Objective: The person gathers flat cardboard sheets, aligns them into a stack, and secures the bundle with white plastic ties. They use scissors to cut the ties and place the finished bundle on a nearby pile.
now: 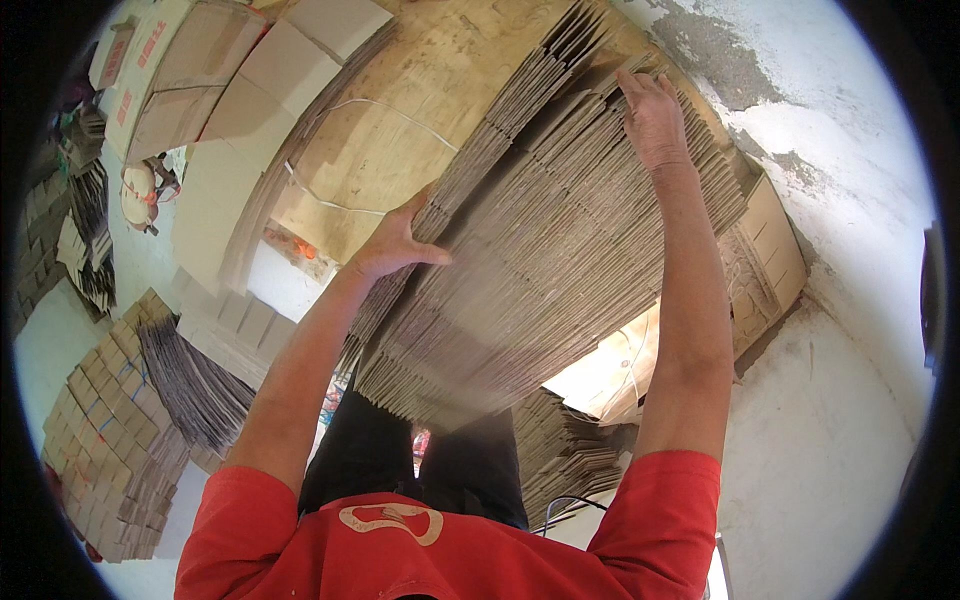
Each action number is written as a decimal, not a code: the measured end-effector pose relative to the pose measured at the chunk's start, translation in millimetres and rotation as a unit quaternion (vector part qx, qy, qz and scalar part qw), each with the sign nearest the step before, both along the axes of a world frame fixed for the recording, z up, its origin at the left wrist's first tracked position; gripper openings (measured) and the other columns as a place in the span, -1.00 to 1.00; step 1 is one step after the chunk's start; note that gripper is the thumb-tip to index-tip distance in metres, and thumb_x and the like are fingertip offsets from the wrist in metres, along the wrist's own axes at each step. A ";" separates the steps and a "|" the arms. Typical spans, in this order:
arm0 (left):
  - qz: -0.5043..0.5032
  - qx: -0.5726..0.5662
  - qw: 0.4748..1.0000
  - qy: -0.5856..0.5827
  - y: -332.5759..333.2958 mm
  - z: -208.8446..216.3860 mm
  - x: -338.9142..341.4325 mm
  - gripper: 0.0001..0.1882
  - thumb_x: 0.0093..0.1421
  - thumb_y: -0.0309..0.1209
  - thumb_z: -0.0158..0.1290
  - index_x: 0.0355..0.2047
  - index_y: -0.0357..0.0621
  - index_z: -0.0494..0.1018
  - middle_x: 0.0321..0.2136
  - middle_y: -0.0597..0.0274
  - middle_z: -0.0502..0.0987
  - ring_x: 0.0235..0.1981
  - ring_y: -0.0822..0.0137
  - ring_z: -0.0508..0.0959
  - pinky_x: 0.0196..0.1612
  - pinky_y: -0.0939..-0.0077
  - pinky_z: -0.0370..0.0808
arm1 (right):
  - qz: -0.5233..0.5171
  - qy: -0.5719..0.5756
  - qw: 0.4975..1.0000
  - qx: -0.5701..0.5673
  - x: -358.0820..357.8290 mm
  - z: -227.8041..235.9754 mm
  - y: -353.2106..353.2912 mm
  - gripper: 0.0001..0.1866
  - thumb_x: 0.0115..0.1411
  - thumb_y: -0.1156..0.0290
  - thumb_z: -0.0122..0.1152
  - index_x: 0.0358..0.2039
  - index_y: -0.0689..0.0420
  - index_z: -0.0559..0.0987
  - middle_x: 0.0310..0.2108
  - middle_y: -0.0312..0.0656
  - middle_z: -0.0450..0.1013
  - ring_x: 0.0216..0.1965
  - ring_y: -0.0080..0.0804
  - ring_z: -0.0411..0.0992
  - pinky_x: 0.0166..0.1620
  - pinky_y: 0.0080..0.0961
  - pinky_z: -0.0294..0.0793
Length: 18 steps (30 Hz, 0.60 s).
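A large batch of flat brown cardboard pieces (pixel 520 240), standing on edge and packed close together, fills the middle before me. A narrow bunch of cardboard pieces (pixel 490 135) stands a little apart along its left side, with a dark gap between. My left hand (pixel 400 245) is closed on this bunch, its thumb stretched over the near face and its fingers partly hidden behind. At the far right end of the large batch, my right hand (pixel 655 118) bends its fingers over the edges of the pieces.
Beneath the batch lies a wooden board (pixel 395 125) with a thin white strap (pixel 410 118) on it. Cardboard boxes (pixel 180 75) stand at the far left. Stacked cardboard (pixel 115 430) lies at lower left, more (pixel 560 450) by my legs. A peeling white wall (pixel 800 110) borders the right.
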<state>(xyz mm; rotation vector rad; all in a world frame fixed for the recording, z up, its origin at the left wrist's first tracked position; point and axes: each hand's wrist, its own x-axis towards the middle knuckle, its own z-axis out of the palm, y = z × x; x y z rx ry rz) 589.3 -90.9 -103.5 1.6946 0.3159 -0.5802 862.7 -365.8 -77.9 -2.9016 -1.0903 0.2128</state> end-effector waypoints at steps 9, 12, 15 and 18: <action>-0.013 0.028 0.999 0.035 3.2 10.2 5.2 0.44 -0.42 0.13 0.41 0.24 -0.56 -0.12 0.26 -0.25 0.02 0.32 0.04 -0.01 0.33 0.33 -0.12 | 0.000 -0.022 0.999 0.029 -4.5 -7.2 -5.5 -0.33 -0.04 0.66 0.13 0.16 0.07 0.32 0.01 -0.10 0.39 0.08 -0.21 0.34 0.32 -0.17 0.05; -0.009 0.016 1.000 -0.012 5.1 -1.8 1.6 0.41 -0.40 0.12 0.41 0.25 -0.54 -0.10 0.25 -0.23 0.05 0.31 0.06 0.03 0.33 0.35 -0.10 | 0.011 -0.038 0.998 0.043 -6.0 -11.9 -8.6 -0.30 -0.04 0.68 0.11 0.18 0.08 0.30 0.02 -0.10 0.39 0.08 -0.23 0.35 0.33 -0.18 0.04; -0.011 0.033 0.999 -0.020 5.6 -4.4 -0.6 0.39 -0.39 0.11 0.41 0.25 -0.52 -0.08 0.23 -0.21 0.09 0.29 0.07 0.06 0.32 0.36 -0.09 | 0.002 -0.022 0.999 0.048 -6.9 -11.6 -9.7 -0.30 -0.04 0.69 0.09 0.19 0.08 0.30 0.02 -0.11 0.39 0.08 -0.23 0.35 0.34 -0.20 0.03; -0.005 0.021 1.000 -0.002 6.7 -7.0 -3.1 0.36 -0.37 0.10 0.41 0.25 -0.50 -0.05 0.23 -0.18 0.12 0.29 0.09 0.07 0.32 0.36 -0.09 | 0.006 -0.028 0.998 0.052 -7.2 -12.0 -10.5 -0.31 -0.04 0.69 0.09 0.18 0.09 0.30 0.02 -0.13 0.39 0.08 -0.24 0.35 0.34 -0.22 0.03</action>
